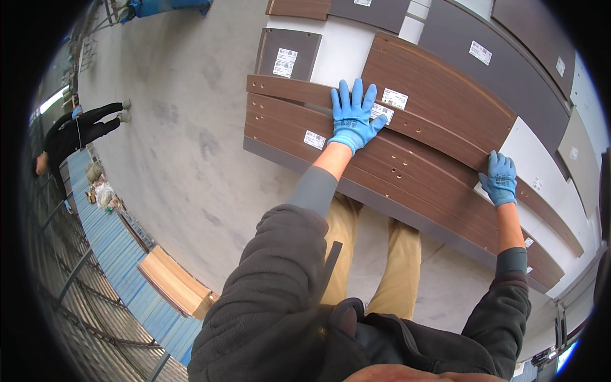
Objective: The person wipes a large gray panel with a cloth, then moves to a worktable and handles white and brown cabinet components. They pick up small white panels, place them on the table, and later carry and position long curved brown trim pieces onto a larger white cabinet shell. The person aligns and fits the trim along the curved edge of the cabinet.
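Observation:
A narrow dark-brown wood-grain board [433, 134] with drilled holes and labels lies across a stack of panels in front of me. My left hand [354, 118], in a blue glove, rests flat on it with fingers spread, partly covering a white label [382, 113]. Farther right, my right hand [501, 179], also blue-gloved, is closed around the same board, its fingers over the far edge and the thumb at the near edge. Below sits another brown board [363, 162] with holes and a label, above a grey panel edge [293, 161]. A gap shows between the two brown boards.
Beyond lie a wide brown board [426, 79], dark grey panels [471, 38] and a white panel [531, 153], many labelled. Grey concrete floor [178, 121] extends left. A person in dark clothes [67, 130] stands far left, near blue slats [114, 248] bearing a wooden stack [172, 280].

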Available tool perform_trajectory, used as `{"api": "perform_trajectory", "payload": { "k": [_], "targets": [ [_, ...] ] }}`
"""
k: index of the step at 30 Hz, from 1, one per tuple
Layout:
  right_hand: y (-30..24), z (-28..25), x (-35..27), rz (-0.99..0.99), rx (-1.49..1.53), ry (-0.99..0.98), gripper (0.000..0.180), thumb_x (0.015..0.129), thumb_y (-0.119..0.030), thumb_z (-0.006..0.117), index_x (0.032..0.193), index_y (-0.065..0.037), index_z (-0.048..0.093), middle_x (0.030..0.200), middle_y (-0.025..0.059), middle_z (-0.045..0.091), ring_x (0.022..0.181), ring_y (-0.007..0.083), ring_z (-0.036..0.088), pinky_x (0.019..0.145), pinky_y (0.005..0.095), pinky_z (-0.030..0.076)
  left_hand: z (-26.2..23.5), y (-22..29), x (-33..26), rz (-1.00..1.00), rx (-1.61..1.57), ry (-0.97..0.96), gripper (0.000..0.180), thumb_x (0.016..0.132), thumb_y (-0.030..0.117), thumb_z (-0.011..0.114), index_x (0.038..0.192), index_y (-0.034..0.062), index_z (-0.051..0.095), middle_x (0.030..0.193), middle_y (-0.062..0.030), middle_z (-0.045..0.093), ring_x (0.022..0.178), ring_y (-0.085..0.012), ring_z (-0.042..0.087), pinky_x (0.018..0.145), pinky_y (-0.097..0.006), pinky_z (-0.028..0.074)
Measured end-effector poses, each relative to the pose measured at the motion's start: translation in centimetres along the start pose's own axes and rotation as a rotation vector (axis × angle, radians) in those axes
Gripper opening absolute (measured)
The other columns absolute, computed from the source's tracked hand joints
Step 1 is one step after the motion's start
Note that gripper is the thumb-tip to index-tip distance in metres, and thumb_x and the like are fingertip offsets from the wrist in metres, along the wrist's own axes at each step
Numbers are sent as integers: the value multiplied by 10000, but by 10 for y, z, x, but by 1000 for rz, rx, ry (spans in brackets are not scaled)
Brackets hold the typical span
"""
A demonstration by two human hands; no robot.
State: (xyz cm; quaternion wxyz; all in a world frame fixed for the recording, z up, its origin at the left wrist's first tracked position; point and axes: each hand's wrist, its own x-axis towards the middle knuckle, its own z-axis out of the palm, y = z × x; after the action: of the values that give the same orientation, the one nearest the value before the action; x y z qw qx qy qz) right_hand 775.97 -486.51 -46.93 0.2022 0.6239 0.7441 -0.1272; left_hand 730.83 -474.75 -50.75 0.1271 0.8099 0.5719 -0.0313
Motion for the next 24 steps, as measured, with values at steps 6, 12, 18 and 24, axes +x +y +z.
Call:
{"api": "perform_trajectory", "payload": {
  "k": [6,12,18,24],
  "targets": [
    [-9,6,-11,-4,29,36,787,705,-354,910,1334,-38,558,1141,134,632,1035,322,633,998,440,486,10,-6,-5,32,-9,-12,911,945,723,544,1682,231,330,1737,-214,220,1579,-570,104,1265,-719,27],
    [-16,10,-27,9,46,45,796,707,-347,912,1348,-43,551,1155,137,633,1055,327,629,1029,448,472,9,-2,-10,47,23,-26,916,954,710,541,1690,217,312,1737,-227,212,1584,-566,96,1269,-713,21],
    [-19,13,-43,45,105,81,759,752,-344,883,1367,-45,553,1247,150,643,1154,353,619,1130,486,429,9,6,-18,46,8,-39,914,964,699,529,1697,205,294,1743,-230,195,1584,-567,92,1269,-712,16],
    [-27,15,-44,90,118,83,716,799,-357,849,1375,-41,565,1288,162,641,1198,358,610,1154,507,417,10,5,-19,24,-7,-136,915,960,704,520,1698,215,291,1748,-231,182,1583,-571,95,1267,-717,2]
  ]
}}
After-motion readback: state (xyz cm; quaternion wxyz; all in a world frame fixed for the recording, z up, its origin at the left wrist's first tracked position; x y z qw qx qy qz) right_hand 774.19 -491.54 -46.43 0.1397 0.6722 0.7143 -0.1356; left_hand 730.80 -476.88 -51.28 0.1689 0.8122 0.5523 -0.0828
